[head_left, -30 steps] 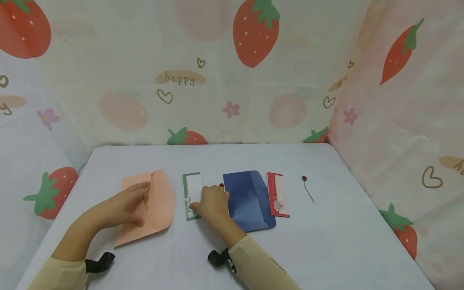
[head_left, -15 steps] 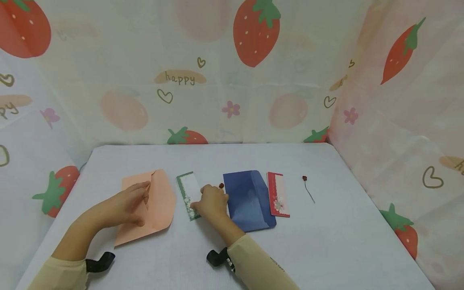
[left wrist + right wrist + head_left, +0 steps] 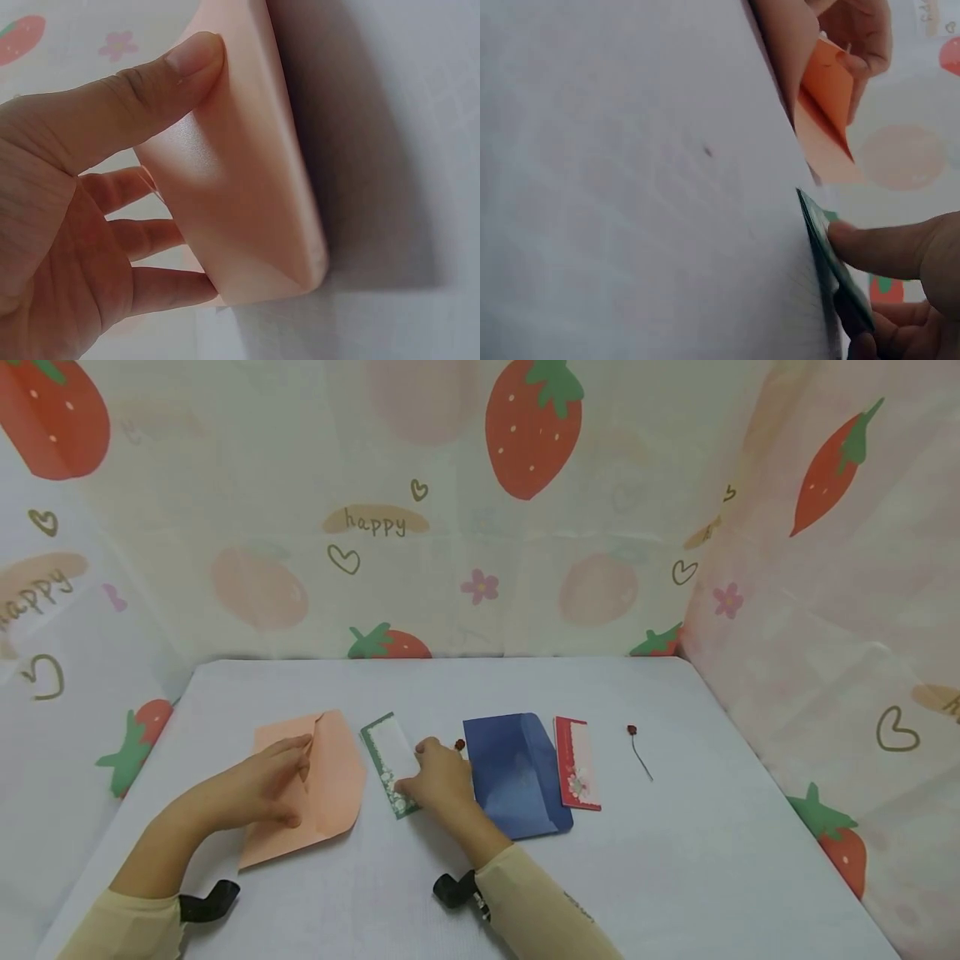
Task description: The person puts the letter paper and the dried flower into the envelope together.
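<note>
- Turned since the earlier frame, the green-bordered white paper card [image 3: 388, 760] now slants, its far end swung towards the peach paper envelope [image 3: 333, 785], which shows no clear shift.
- Both hands are occupied: the left hand [image 3: 251, 785] grips the peach envelope, and the right hand [image 3: 442, 781] pinches the card at its near right side, between the two envelopes.
- Progress looks early, I judge: the card is in hand and angled, but lies outside the peach envelope, apart from it on the white-covered bench [image 3: 675, 877].
- Neither hand is on the navy paper envelope [image 3: 513, 777], the red-bordered card [image 3: 580, 764] overlapping its right edge, or the thin-stemmed dark red flower [image 3: 632, 730].
- Only the right wrist view shows the card edge-on, thumb above and fingers beneath; only the left wrist view shows the left thumb pressed full-length on the peach face, other fingers across its edge.
</note>
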`<state>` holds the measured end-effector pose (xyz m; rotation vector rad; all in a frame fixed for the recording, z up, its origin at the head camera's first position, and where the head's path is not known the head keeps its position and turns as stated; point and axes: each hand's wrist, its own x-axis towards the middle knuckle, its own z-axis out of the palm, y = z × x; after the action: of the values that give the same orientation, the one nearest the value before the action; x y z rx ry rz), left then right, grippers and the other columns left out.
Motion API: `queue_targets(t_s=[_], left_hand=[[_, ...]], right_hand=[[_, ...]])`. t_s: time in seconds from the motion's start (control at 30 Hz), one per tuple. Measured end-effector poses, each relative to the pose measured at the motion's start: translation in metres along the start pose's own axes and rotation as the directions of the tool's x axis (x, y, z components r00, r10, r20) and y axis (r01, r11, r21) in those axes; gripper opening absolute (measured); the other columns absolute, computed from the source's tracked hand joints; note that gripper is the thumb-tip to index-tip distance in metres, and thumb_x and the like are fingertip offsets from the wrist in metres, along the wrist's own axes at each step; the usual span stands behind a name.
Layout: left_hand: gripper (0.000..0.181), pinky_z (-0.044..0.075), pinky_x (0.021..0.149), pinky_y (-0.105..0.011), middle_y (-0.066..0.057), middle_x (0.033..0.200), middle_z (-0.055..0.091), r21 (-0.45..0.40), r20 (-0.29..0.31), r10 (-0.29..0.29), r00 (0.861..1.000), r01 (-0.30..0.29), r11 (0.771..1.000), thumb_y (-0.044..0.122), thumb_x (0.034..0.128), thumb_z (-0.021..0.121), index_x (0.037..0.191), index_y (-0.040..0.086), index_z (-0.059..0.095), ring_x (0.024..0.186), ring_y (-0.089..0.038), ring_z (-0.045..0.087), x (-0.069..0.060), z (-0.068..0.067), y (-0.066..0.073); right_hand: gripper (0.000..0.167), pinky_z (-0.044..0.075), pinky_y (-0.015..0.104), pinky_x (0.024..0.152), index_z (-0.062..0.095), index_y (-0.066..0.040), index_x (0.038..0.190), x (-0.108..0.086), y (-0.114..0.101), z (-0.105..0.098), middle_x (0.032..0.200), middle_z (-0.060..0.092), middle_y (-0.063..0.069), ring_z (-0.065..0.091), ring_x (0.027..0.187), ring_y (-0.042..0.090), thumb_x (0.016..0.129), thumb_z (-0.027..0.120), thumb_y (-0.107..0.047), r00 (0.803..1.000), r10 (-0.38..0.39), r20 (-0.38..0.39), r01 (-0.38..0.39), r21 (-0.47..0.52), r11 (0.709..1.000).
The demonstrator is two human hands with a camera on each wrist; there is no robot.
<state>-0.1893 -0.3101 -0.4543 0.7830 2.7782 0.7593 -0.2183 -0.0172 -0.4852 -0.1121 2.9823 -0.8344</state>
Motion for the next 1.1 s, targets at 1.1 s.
queue_targets(t_s=[1.1], left_hand=[[0.045,0.033,0.112,-0.066,-0.025,0.160,0.036,-0.042,-0.002,0.018,1.000,-0.018,0.999,0.038,0.0742,0.091,0.105,0.024,0.062,0.147,-0.048,0.032,0.002,0.005,-0.003]], right_hand=[[0.032,0.036,0.029,0.043,0.069,-0.019,0.123,0.014,0.018,-0.040,0.079,0.075,-0.003,0.048,0.048,0.015,0.092,0.074,-0.018,0.963,-0.105,0.248,-0.047,0.539,0.841]])
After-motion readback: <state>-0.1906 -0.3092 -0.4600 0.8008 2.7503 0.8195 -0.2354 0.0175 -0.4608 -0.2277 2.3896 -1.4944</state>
